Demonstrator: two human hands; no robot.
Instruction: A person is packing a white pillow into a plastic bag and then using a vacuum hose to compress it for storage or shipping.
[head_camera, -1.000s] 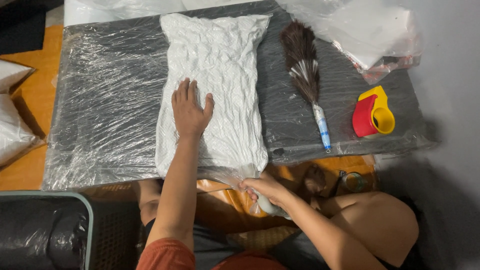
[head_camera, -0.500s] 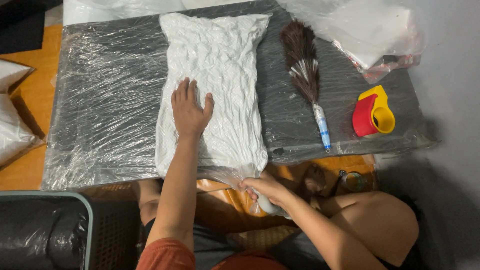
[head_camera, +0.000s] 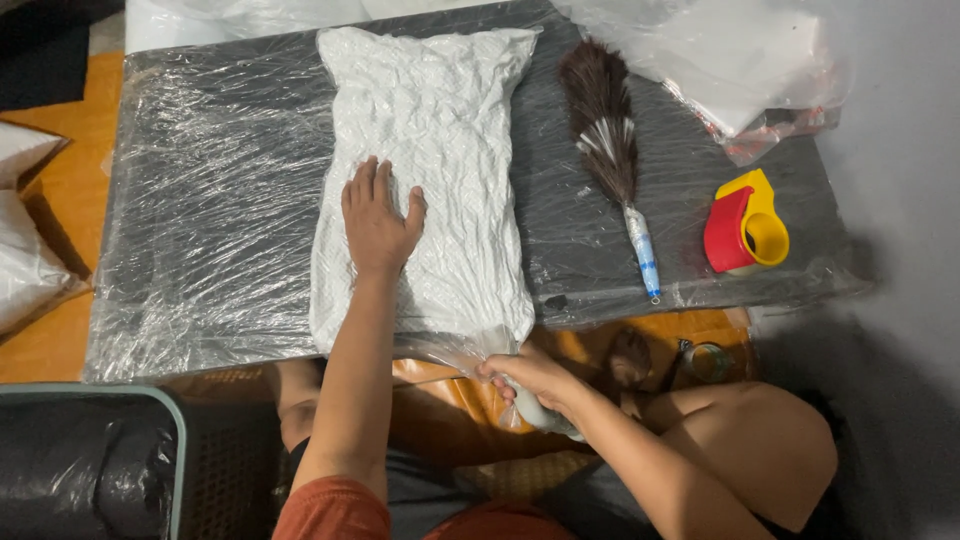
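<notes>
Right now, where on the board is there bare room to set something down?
Widest free patch: the wrapped board left of the white bag. A narrower strip lies between feather duster and tape dispenser. The far right corner is crowded.

I see one white bagged pillow (head_camera: 425, 170) lying flat mid-table in clear plastic. A second clear plastic bag (head_camera: 740, 70) with white contents sits at the table's far right corner.

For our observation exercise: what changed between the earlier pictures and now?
Nothing visibly changed. The left hand still presses flat on the white bag, the right hand still grips the bag's gathered end, and the duster and tape dispenser lie where they were.
</notes>
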